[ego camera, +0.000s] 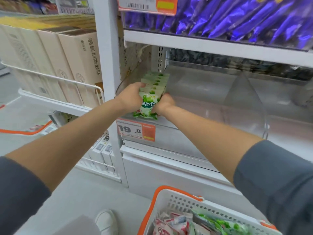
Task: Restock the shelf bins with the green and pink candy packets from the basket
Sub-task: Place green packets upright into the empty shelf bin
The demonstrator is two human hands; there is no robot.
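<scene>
At the left end of the clear shelf bin point(194, 99), a row of green packets point(155, 83) stands on edge, packed face to back, with the front packet's printed side towards the camera. The left hand point(133, 96) has its fingers curled round the left side of the row. The right hand point(165, 103) has its fingers clenched on the right edge of the front packets, so the row is squeezed between both hands. A price tag point(135, 129) hangs on the shelf edge just below. A clear divider point(245, 99) stands further right in the bin. Purple packets point(237, 17) fill the shelf above. On the floor at lower right, a white basket point(179, 202) with orange handles holds pink packets point(169, 224) and loose green packets point(221, 224).
</scene>
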